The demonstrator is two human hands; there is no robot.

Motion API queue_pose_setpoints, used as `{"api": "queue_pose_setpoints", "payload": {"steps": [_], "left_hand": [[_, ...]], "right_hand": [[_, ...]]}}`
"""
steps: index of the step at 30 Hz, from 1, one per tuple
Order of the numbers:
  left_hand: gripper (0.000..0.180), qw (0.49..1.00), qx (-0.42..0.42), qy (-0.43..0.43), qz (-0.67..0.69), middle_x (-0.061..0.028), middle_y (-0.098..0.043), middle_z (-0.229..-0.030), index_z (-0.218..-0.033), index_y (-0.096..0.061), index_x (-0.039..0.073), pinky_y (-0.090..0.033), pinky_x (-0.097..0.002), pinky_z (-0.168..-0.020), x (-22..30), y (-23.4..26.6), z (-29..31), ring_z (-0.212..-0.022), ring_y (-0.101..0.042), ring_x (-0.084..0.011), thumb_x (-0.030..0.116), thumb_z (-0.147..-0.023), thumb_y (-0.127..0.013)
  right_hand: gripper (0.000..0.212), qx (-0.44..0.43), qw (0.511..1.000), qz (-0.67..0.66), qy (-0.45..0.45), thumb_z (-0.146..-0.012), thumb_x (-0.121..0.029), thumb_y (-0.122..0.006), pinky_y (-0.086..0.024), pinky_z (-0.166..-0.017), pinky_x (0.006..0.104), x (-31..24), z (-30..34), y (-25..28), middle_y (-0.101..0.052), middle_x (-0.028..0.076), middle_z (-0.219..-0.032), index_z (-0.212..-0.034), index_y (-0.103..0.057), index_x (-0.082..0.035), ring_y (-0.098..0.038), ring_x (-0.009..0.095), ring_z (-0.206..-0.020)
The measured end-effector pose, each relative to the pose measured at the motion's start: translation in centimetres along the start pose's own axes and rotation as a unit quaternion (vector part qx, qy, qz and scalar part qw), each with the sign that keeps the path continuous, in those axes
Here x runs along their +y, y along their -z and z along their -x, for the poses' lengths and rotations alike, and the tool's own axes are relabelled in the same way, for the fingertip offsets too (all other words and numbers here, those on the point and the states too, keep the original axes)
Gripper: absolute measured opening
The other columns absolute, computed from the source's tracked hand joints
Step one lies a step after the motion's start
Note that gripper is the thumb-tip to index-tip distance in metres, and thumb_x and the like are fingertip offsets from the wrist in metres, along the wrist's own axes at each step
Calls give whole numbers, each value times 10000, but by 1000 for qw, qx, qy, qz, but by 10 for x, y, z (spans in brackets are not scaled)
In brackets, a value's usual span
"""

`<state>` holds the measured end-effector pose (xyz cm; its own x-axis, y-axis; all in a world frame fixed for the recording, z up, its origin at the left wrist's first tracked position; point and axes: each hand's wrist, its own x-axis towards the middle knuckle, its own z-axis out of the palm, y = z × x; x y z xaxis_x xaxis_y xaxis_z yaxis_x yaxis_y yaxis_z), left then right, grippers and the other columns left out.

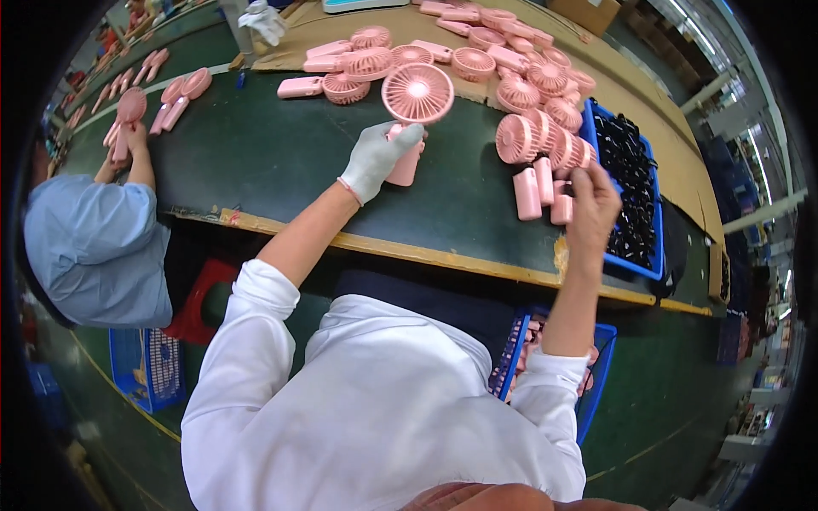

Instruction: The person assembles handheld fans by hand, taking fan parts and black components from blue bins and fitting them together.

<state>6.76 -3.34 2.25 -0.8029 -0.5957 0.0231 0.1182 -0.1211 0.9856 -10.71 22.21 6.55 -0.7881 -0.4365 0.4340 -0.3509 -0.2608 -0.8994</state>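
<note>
Head view. Your left hand (pixel 375 157), in a white glove, is clenched around the handle of a pink handheld fan (pixel 415 106). The fan stands upright on the dark green tabletop (pixel 281 162), its round head facing the camera.

To the right of that fan, your right hand (pixel 592 209) is bare and raised over the tabletop edge. Its fingertips (pixel 584 175) are pinched together near the bottom of a cluster of pink fans (pixel 537 140). Whether they grasp anything, you cannot tell from here.

Right of the cluster sits a blue bin (pixel 635 264) filled with small black parts. Behind the held fan, more pink fans (pixel 477 38) lie on brown cardboard (pixel 290 47).

Far left of the held fan, another person in a blue smock (pixel 98 243) holds a pink fan (pixel 129 111). A blue crate (pixel 596 392) sits below your right elbow.
</note>
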Motion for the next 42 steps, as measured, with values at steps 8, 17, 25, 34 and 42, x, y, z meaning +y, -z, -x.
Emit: {"api": "queue_pose_setpoints", "payload": {"steps": [8, 17, 25, 34, 42], "left_hand": [[300, 989, -56, 3, 138, -52, -646, -834, -991, -638, 25, -499, -250, -591, 7, -51, 38, -654, -616, -119, 310, -912, -589], [444, 975, -80, -187, -87, -59, -560, -594, -785, -560, 11, -418, -302, -487, -1, -70, 61, -533, -545, -135, 416, -945, -472], [336, 948, -103, -171, -247, -38, -577, -591, -802, -643, 16, -429, -257, -509, 9, -89, 70, -527, -531, -85, 350, -835, -622], [335, 965, -133, -88, -208, -32, -595, -616, -774, -617, -13, -436, -239, -493, -2, -93, 74, -537, -561, -89, 307, -869, -594], [661, 936, -276, 158, 153, -88, -611, -733, -969, -582, 53, -507, -292, -502, -5, -97, 78, -556, -601, -195, 608, -963, -222]], "right_hand": [[166, -96, 972, -190, -98, -821, -21, -687, -449, -613, 191, -9, 60, -83, -628, 25, -845, -973, -648, 33, -551, 49, -710], [209, 0, 996, -91, -2, -787, -106, -770, -453, -496, 203, -9, 82, -101, -521, 3, -817, -869, -673, 60, -515, 57, -639], [354, 72, 994, -38, -71, -970, -307, -548, -379, -539, 217, 7, 101, -85, -512, 11, -698, -930, -651, 30, -449, 65, -606], [619, 12, 985, -119, -121, -985, -537, -347, -427, -618, 243, 16, 106, -74, -631, 62, -880, -1096, -643, -5, -536, 105, -725], [614, -12, 935, -234, -266, -917, -646, -386, -275, -284, 218, 3, 100, -78, -481, -22, -493, -737, -570, -88, -400, 66, -329]]}}
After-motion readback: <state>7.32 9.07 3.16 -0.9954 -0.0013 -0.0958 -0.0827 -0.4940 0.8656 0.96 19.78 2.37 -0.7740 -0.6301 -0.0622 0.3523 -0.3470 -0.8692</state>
